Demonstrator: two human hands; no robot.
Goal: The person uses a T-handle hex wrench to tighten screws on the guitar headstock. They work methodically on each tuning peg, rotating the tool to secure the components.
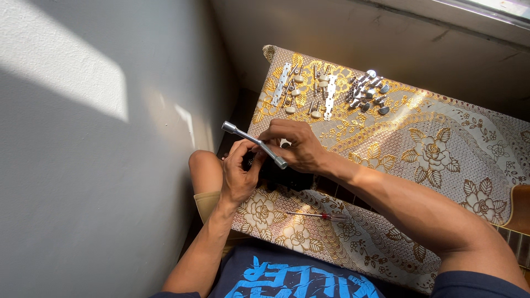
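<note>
A tabletop covered in gold floral cloth is seen beyond the fingers. A silver T-shaped metal socket wrench is gripped by the closed right hand and left hand, over a dark guitar headstock. Silver tuning pegs lie well beyond; a thin red-handled screwdriver lies nearer.

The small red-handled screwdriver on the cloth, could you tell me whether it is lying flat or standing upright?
Lying flat: the screwdriver rests lengthwise on the gold floral cloth, untouched by either hand.

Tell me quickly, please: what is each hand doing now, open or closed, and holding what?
Left hand: closed on the dark guitar head.
Right hand: closed on the metal socket wrench.
</note>
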